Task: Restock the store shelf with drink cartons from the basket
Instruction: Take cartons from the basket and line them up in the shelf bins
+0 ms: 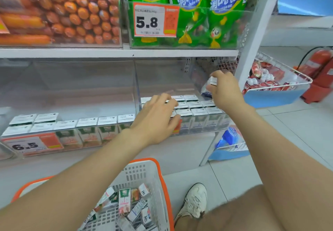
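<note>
Store aisle, bright even light. White shelf [108, 52] runs from 10 to 1 o'clock, with a white post [255, 32] at 2. On it sit a clear bin of orange sausages [59, 14] at 11 and green bags [207, 14] at 1, with a 5.8 tag [149, 21] at 12. A 6.5 tag [27, 145] is at 8. Pale tile floor [306, 122] spans 3 to 5. Wire rack [275, 94] of red packets, blue front, is at 3, with a red extinguisher [322, 63] beyond it. Lower rack [232, 149] at 4 is blurred.

Head camera looks forward and down, close to the shelf [119, 52] and basket [163, 180].
</note>
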Demonstrator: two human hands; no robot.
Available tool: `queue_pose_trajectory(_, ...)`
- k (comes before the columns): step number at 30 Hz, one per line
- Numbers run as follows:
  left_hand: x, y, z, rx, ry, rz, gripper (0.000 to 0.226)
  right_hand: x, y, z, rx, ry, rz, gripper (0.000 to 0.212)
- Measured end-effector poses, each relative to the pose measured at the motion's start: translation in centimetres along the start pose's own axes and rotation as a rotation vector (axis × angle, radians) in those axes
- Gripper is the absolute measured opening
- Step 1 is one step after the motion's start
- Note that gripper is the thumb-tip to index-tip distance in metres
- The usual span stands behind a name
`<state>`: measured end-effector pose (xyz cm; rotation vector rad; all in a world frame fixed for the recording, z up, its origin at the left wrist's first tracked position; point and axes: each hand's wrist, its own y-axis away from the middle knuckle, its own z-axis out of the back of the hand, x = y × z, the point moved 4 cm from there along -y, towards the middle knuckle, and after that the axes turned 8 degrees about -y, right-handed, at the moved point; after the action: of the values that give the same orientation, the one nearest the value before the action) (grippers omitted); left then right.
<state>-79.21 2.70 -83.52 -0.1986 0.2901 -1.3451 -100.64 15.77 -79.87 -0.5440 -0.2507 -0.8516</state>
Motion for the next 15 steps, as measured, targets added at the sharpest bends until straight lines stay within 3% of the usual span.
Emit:
queue_pose_trajectory(3,-0.4,0.2,-1.2,-0.011,-0.053,0.007,0.036,-0.3,-0.3,-1.7,0.156,0.07,0.048,0.041)
queue_pose_trajectory(9,-0.5,0.7,-1.9,-0.052,-0.125,-0.038,0.033,-0.6,-1.1,-3.8,0.44,0.153,0.113,0.014)
queue_pose_trajectory(15,0.0,0.4,-1.7,0.021,-0.07,-0.062,0.036,0.0,0.1,-3.6,0.497,0.119,0.042,0.037)
